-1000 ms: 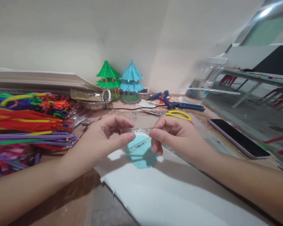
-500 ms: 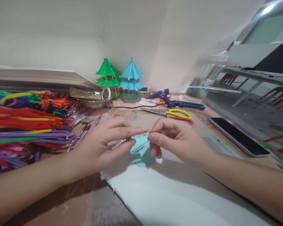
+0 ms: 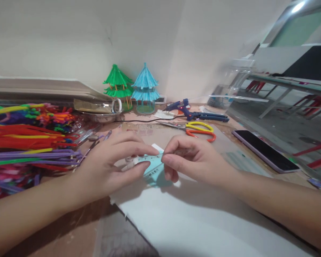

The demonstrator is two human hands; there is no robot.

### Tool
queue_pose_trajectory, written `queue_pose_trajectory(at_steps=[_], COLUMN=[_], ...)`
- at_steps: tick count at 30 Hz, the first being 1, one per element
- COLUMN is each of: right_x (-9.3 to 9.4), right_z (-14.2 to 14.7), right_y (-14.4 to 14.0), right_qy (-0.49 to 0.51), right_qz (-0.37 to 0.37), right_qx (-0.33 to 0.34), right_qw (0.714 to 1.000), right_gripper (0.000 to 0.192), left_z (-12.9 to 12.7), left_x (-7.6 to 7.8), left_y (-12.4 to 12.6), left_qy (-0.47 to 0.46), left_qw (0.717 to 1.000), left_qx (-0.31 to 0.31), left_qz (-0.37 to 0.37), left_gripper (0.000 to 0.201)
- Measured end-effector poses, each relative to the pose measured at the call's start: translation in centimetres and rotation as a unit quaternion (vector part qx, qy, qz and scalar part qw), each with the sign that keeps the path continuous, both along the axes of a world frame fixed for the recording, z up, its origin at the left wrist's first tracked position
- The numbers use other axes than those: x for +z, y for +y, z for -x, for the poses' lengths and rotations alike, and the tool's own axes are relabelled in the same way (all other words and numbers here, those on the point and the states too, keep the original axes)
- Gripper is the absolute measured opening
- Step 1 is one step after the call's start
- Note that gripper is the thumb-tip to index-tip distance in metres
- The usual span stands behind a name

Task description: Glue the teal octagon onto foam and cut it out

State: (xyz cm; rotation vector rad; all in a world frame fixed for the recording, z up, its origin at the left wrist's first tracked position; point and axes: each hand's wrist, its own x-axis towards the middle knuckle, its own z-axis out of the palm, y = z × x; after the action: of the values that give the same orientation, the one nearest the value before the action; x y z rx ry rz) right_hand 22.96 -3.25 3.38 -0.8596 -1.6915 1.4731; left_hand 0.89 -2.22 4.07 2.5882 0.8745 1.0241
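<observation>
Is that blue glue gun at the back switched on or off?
Probably on: a small red light glows on the glue gun. Whether it is hot, I cannot tell.

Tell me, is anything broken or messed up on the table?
Yes, a little: the white board has a ragged left edge, with small rough bits sticking out instead of a straight, clean line. The fuzzy sticks at the left look jumbled too, though some lie in bunches.
</observation>
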Motion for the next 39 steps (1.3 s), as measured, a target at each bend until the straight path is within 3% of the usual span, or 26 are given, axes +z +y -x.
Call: queue_pose_trajectory(at_steps=[5, 7, 10, 14, 17, 23, 30, 39], right_x=[-0.3, -0.4, -0.4, -0.3, -0.3, -0.8, -2.7, -3.4], right_z=[0.1, 0.1, 0.1, -0.2, -0.3, -0.2, 0.2, 0.2], right_y=[0.0, 0.0, 0.1, 0.4, 0.6, 0.9, 1.4, 1.4], right_qy=[0.007, 0.008, 0.014, 0.034, 0.055, 0.093, 0.099, 0.107], right_qz=[0.019, 0.015, -0.002, -0.065, -0.092, -0.024, 0.093, 0.108], right_qx=[0.014, 0.013, 0.004, -0.043, -0.057, -0.008, 0.030, -0.004], right_qw=[1.000, 1.000, 1.000, 0.996, 0.993, 0.995, 0.990, 0.988], right_gripper=[0.049, 0.046, 0.036, 0.014, 0.017, 0.022, 0.027, 0.019], left_z=[0.0, -0.2, -0.6, -0.8, -0.9, -1.6, -1.4, -1.3], left_x=[-0.1, -0.1, 0.1, 0.2, 0.1, -0.5, -3.0, -3.7], left_y=[0.0, -0.2, -0.3, -0.3, -0.3, -0.4, 0.3, 0.5], left_qy=[0.015, 0.011, -0.017, -0.058, -0.053, -0.051, -0.017, -0.036], left_qw=[0.998, 0.999, 0.998, 0.979, 0.970, 0.962, 0.943, 0.933], left_qx=[-0.059, -0.048, 0.024, 0.086, 0.090, 0.048, -0.003, -0.015], left_qz=[-0.030, -0.017, 0.063, 0.174, 0.220, 0.264, 0.333, 0.357], left_gripper=[0.031, 0.029, 0.012, 0.021, 0.022, 0.022, 0.025, 0.027])
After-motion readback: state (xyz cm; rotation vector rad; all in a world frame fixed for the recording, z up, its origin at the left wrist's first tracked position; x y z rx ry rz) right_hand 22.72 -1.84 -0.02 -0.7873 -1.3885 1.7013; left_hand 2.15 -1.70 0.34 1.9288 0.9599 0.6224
